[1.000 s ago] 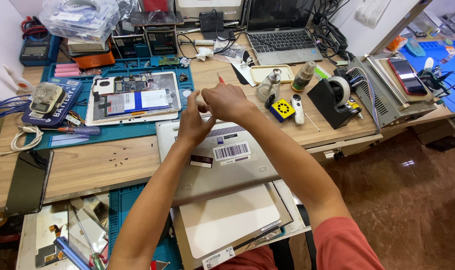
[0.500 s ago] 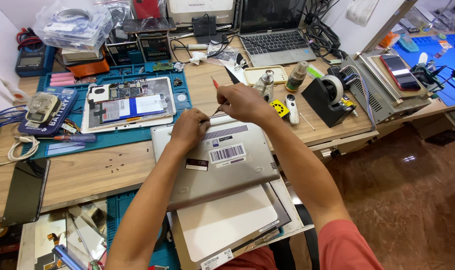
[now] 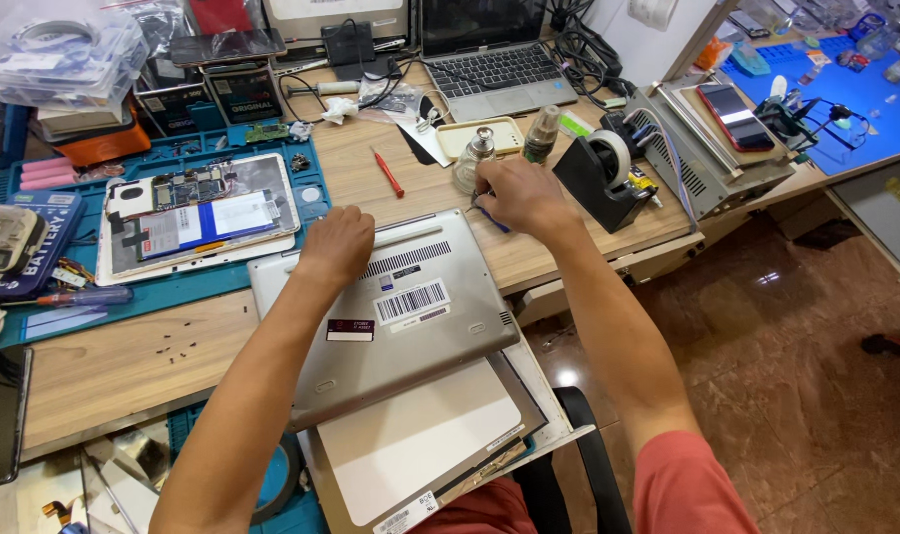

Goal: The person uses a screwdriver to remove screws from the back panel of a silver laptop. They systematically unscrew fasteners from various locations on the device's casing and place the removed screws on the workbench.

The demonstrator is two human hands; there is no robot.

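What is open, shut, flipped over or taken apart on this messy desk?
Silver laptop: shut, upside down, left hand resting on it.
Tablet: opened up, insides showing.
Back laptop: lid open, screen dark.
Red phone: lying flat, screen dark.
Right hand: closed around a small blue tool.

Matt silver metal on the laptop, with glossy paper labels. Pale grained wood for the bench. Clear glass bottle; teal rubbery mat.

A wooden workbench carries an upturned silver laptop. Left of the laptop lies a teal mat; behind it, a red screwdriver; right, a black tape dispenser.
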